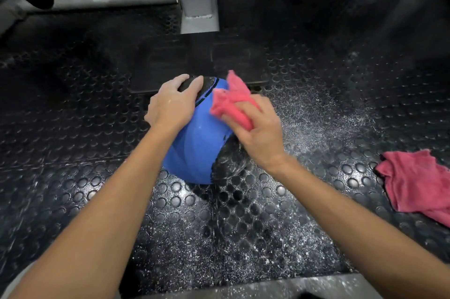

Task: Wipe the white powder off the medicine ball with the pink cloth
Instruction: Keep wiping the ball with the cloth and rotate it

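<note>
Me: Forearms (104, 201) reach in from six o'clock to the medicine ball (199, 133), which sits on the studded floor (243, 237) at centre. At ten o'clock my left hand (170, 106) lies flat on it, fingers (194, 81) relaxed. At two o'clock my right hand (258, 133) grips the bunched pink cloth (231, 101).

Friend: How do you wipe well?

Me: I'd steady, press, then roll it. Its blue panel (190, 164) looks clean; the black panel (229, 159) at four o'clock looks speckled white.
</note>
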`<state>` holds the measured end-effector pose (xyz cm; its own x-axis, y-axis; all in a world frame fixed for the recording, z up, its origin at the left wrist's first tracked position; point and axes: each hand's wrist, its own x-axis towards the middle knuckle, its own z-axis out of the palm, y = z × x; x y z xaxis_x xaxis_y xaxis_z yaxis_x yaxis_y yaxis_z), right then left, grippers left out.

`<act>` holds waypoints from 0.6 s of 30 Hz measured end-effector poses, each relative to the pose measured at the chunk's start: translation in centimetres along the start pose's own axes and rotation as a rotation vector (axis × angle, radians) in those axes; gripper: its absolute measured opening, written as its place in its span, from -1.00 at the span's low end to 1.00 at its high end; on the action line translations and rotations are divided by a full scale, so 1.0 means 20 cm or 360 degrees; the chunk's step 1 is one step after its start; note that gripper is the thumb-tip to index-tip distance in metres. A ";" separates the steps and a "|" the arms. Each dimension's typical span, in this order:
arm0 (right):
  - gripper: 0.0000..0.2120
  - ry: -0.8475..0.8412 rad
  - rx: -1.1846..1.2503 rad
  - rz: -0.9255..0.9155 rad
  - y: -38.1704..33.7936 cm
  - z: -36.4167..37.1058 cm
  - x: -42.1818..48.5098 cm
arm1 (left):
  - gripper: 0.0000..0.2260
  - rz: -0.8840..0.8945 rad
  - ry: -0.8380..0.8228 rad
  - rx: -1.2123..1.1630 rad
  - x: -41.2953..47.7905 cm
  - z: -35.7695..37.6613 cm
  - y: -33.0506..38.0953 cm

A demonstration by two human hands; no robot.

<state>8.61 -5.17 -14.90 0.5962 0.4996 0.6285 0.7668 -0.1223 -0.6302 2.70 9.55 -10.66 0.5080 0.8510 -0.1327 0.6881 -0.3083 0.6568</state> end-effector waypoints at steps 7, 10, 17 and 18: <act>-0.74 0.0049 0.0042 0.0827 0.07 -0.03 0.11 | -0.53 -0.0173 0.0044 0.0087 0.00 0.06 0.12; -0.80 -0.0105 -0.0091 0.0060 -0.06 0.01 -0.01 | -0.52 -0.0198 0.0032 0.0056 0.05 0.04 0.09; -0.81 -0.0132 -0.0061 -0.0317 0.01 0.07 0.06 | -0.59 -0.0180 0.0059 -0.0144 0.07 -0.02 -0.03; -0.76 -0.0090 0.0030 -0.0044 0.02 0.06 0.09 | -0.57 -0.0200 0.0078 -0.0185 0.06 -0.02 -0.04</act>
<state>9.70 -3.28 -14.47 0.5601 0.5505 0.6191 0.7777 -0.0918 -0.6219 2.58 11.03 -11.01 0.3939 0.9004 -0.1848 0.6789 -0.1494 0.7189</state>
